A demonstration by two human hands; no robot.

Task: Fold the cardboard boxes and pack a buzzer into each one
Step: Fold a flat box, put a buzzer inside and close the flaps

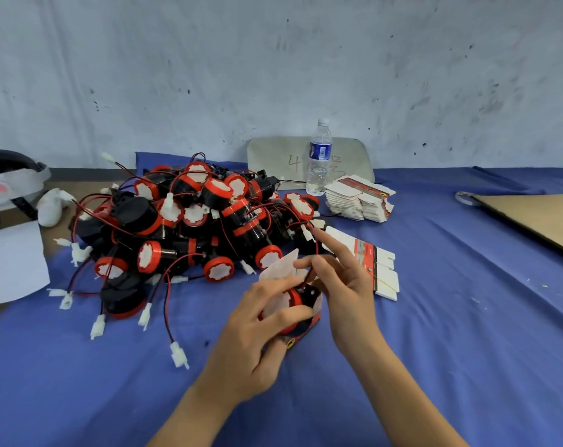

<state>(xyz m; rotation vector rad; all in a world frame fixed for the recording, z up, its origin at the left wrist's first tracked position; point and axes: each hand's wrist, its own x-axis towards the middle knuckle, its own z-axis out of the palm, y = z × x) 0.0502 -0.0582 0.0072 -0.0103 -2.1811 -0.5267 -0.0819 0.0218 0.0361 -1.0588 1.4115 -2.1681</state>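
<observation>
Left hand point(257, 324) and right hand point(341, 285) are closed on a buzzer point(297, 298) and its cardboard box point(306, 335).
A pile of buzzers point(189, 221) is heaped on the counter point(467, 317) at the left; the box, buzzer in its open top, is gripped by the left hand, a red wire point(317, 248) is pinched by the right; flat boxes point(370, 262) are laid beyond.

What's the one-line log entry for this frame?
stage: inserting buzzer | left hand: holds box | right hand: pinches wire | flap: open

Water bottle point(319, 156) on blue cloth point(451, 317)
</observation>
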